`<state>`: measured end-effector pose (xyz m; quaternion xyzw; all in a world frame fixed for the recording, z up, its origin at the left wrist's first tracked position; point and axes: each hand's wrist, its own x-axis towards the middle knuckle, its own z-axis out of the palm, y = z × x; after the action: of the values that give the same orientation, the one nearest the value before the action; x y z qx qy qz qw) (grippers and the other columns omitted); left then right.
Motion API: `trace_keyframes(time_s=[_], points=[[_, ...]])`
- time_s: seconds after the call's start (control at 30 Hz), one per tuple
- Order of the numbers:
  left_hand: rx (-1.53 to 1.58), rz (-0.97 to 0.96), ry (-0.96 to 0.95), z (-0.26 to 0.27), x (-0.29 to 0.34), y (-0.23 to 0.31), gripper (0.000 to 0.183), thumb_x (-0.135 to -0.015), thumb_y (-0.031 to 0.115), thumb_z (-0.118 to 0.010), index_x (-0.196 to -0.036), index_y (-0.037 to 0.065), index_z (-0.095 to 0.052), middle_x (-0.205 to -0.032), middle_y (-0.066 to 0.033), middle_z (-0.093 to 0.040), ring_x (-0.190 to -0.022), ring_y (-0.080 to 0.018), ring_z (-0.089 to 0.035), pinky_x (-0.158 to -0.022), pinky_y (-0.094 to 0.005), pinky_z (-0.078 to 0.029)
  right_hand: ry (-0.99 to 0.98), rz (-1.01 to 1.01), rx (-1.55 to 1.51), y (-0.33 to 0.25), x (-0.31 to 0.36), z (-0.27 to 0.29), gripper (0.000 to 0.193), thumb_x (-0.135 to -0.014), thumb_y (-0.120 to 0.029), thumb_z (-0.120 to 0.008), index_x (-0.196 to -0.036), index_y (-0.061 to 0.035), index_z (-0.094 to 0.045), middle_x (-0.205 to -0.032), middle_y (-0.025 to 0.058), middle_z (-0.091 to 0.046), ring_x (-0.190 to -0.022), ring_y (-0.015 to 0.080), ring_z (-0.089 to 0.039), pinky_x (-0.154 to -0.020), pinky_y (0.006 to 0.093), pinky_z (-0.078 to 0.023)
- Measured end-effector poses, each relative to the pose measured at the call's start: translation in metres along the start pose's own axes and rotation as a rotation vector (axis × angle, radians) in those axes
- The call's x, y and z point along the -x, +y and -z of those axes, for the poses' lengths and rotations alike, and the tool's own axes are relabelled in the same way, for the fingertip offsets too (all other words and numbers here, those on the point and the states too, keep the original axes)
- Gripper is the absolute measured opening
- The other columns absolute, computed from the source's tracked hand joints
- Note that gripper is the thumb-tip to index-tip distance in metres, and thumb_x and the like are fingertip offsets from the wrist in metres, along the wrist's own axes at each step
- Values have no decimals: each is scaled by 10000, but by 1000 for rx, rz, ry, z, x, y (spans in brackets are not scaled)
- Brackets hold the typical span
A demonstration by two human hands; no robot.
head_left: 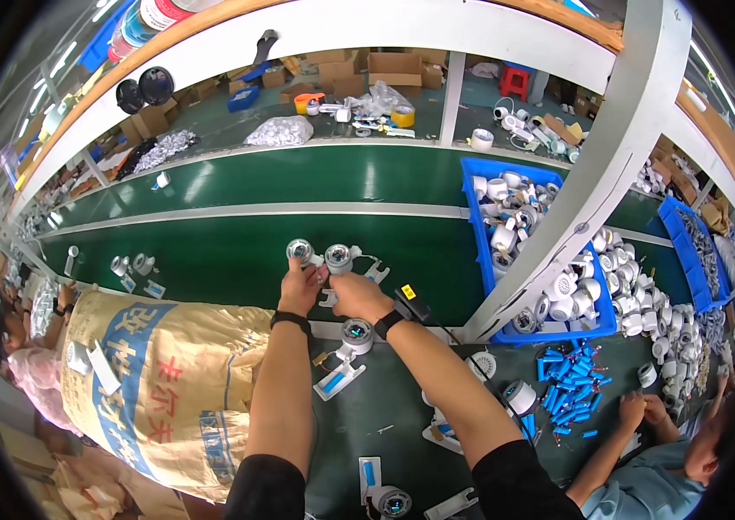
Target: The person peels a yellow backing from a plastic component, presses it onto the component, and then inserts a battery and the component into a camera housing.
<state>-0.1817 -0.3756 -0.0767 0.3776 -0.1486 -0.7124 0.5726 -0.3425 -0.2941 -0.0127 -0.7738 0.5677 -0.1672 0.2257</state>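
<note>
Both arms reach forward over the green conveyor belt (211, 260). My left hand (300, 290) is closed around a white device with a round, clear-faced head (299, 250). Right beside it, my right hand (360, 296) grips a second white round-headed device (338, 257); a white bracket-like piece (377, 271) lies close to its right. Fingers partly hide the lower parts of both devices. Below my hands, another white round-headed unit (356, 334) lies at the bench edge, joined to a white open handle (339, 381) with a blue cell in it.
A large tan sack (168, 390) stands left. At right are a blue crate (476, 225) of white housings, a heap of blue cells (568, 386) and a white post (588, 199). A co-worker's hands (640, 409) are at lower right; another person (7, 325) sits far left.
</note>
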Motion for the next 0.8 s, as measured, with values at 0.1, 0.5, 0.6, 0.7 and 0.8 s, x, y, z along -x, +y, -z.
trace_keyframes(time_s=[0.1,0.5,0.6,0.7,0.8], points=[[-126,-57,72,5,1,-3,415,-979,345,-559,-1145,-36,-548,-986,-180,-647,-807,-314,-679,-692,-424,-564,58,59,-6,8,3,-4,358,-675,-129,-788,-1003,-28,-685,-998,231,-672,-994,411,-665,-839,496,-553],[-1234,-547,375,-25,43,20,628,-826,328,-619,-1267,-116,-574,-1210,-331,-634,-1178,-434,-608,-1016,-422,-477,79,109,13,-10,25,46,239,-814,-216,-719,-974,-40,-743,-974,198,-717,-921,385,-686,-808,459,-550],[-1085,-616,249,-50,93,33,575,-874,296,-610,-1292,-96,-568,-1230,-302,-640,-1170,-420,-618,-1015,-422,-480,-186,135,-51,-11,58,69,413,-789,-148,-674,-1190,-51,-685,-1161,190,-694,-1079,351,-664,-888,403,-533],[-1207,-830,244,-53,129,25,509,-921,312,-595,-1234,-88,-618,-1137,-256,-698,-1091,-357,-677,-959,-391,-504,-234,1,-75,-22,93,58,581,-760,-226,-751,-1269,5,-595,-1173,224,-672,-1102,344,-650,-906,388,-510],[-1483,-508,-70,-44,149,11,517,-955,376,-578,-1202,-72,-649,-1129,-250,-703,-1076,-358,-682,-956,-389,-502,-33,-41,-178,-1,100,15,575,-739,-260,-834,-1200,-1,-611,-1056,209,-695,-1014,348,-665,-890,393,-498]])
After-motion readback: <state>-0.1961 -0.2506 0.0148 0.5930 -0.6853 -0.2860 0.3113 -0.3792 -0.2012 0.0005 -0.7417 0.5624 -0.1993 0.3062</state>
